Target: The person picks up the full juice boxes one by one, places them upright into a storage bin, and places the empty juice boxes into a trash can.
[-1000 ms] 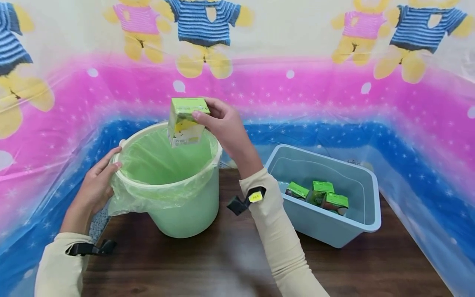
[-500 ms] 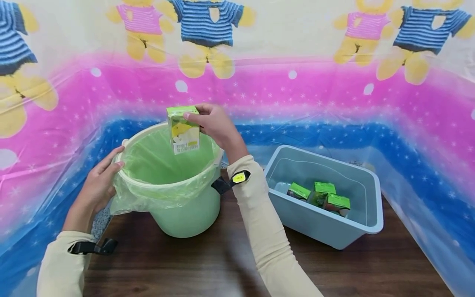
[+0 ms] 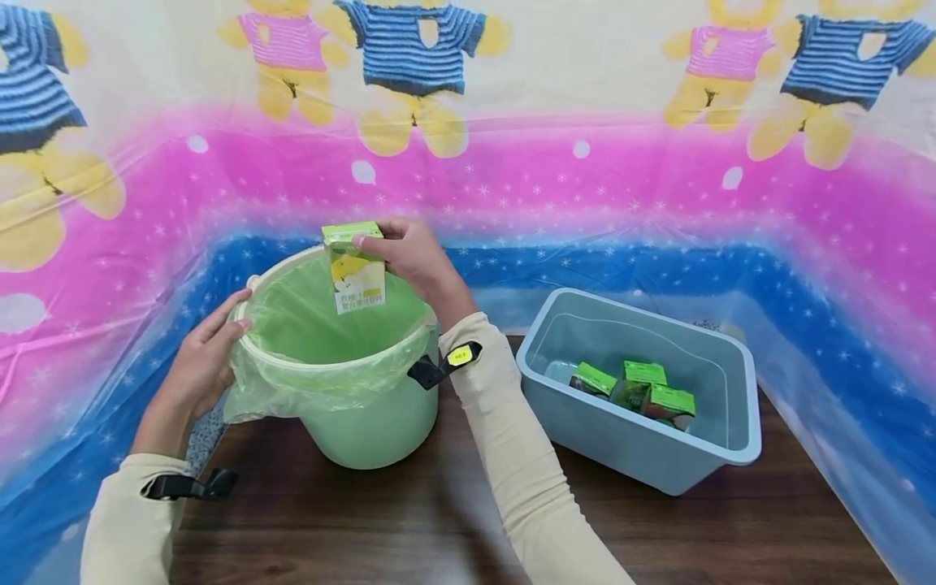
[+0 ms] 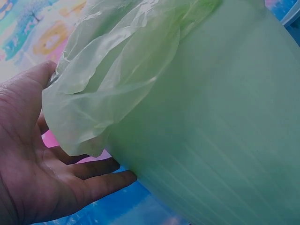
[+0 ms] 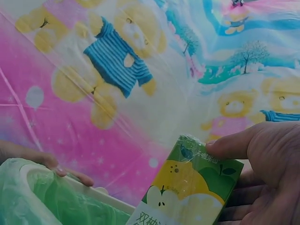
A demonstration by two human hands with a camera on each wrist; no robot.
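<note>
My right hand (image 3: 418,258) pinches a green-topped juice carton (image 3: 358,280) near its top, thumb in front and fingers behind. The carton, printed with yellow fruit and Chinese characters, hangs upright over the mouth of a light green bin (image 3: 376,431). In the right wrist view its printed face (image 5: 185,180) shows up close. A thin translucent bag (image 3: 292,396) lines the bin and folds over the rim. My left hand (image 3: 197,357) holds the bin's left rim through the bag. In the left wrist view, lower fingers (image 4: 110,183) lie spread along the bin's outer wall.
On the right of the dark wooden table (image 3: 351,532) stands a blue-grey plastic tub (image 3: 621,443). Inside it sit 3 green-topped cartons (image 3: 669,400). A printed bear-pattern sheet (image 3: 526,191) rises behind and at both sides of the table.
My right hand has lowered the juice carton and brought it slightly left over the bin, turning its printed face forward. The left hand keeps its hold on the rim.
</note>
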